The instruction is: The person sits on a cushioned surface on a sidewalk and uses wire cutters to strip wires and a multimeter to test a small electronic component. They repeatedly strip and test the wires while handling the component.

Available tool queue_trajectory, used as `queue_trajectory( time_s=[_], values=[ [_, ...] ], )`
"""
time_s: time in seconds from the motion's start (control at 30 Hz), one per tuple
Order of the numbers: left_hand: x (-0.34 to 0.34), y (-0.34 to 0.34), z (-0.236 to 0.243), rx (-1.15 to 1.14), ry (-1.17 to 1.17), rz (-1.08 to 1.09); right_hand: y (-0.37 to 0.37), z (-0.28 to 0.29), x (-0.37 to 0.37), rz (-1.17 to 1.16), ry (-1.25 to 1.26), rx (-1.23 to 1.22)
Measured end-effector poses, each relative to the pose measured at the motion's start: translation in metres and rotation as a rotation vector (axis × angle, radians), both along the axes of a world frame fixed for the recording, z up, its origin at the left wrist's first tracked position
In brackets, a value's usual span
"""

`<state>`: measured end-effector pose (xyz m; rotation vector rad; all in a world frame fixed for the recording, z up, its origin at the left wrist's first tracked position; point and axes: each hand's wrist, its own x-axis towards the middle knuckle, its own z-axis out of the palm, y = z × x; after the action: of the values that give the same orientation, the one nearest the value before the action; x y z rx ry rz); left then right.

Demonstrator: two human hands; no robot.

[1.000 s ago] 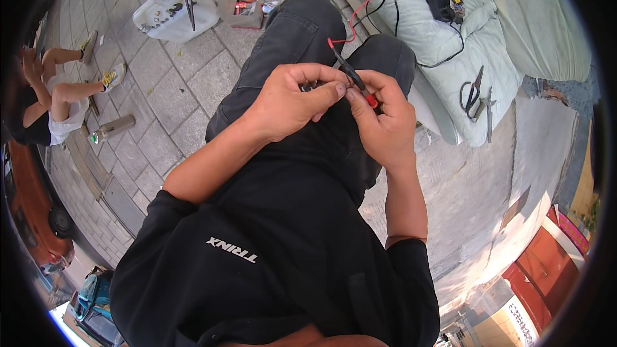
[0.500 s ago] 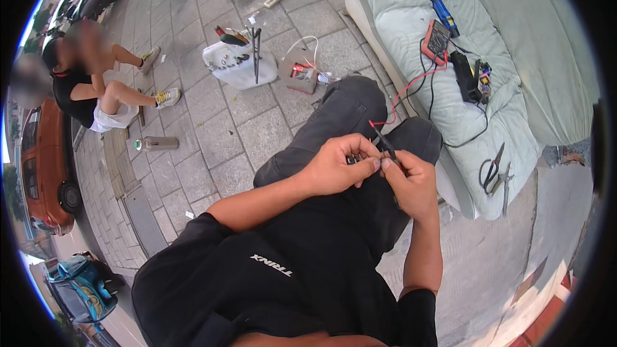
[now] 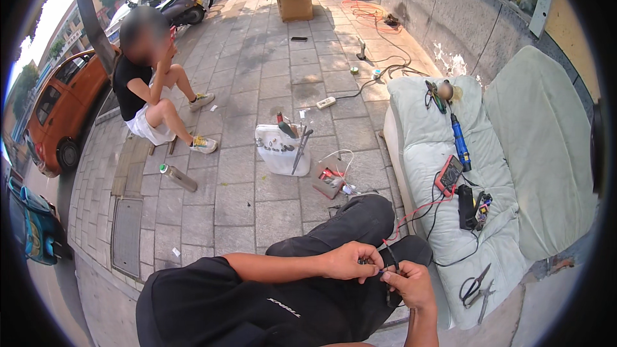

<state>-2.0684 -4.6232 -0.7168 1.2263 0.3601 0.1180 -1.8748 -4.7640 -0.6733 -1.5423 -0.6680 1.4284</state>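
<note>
Right of bottom centre, the left hand [image 3: 350, 262] pinches a small dark part [image 3: 367, 261] between its fingers; the right hand [image 3: 412, 284] grips a black probe [image 3: 393, 259]. Pale lettering [image 3: 283, 308] marks the black shirt [image 3: 238, 302], lower centre. Mid-frame, a translucent box [image 3: 321, 188] holds red items [image 3: 331, 174].

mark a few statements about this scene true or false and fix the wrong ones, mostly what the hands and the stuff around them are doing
1. The left hand and right hand are close together over the lap, at a small part too fine to identify. True.
2. The red multimeter lies on the pale green cushion. True.
3. The right hand is gripping the scissors. False: the scissors lie on the cushion.
4. The blue tool is on the paving. False: the blue tool lies on the cushion, beyond the multimeter.
5. The cardboard box farther off has its top open. True.
6. The parked car at the left is white. False: the car is orange.
</note>
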Motion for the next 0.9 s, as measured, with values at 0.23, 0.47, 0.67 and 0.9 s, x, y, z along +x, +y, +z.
queue_trajectory(
  time_s=[0.23,0.47,0.67,0.9],
  values=[
    [0.012,-0.004,-0.004,-0.027,-0.050,-0.035,-0.009,0.003,0.009,-0.061,-0.022,-0.030],
    [0.024,0.002,0.003,-0.135,0.061,-0.051,-0.008,0.001,0.019,-0.134,0.072,0.007],
    [0.026,0.005,-0.008,-0.250,0.071,-0.095,-0.006,-0.003,0.026,-0.231,0.079,-0.066],
    [0.034,-0.007,-0.053,0.158,-0.091,0.079,-0.001,-0.015,0.042,-0.355,0.021,-0.021]
  ],
)
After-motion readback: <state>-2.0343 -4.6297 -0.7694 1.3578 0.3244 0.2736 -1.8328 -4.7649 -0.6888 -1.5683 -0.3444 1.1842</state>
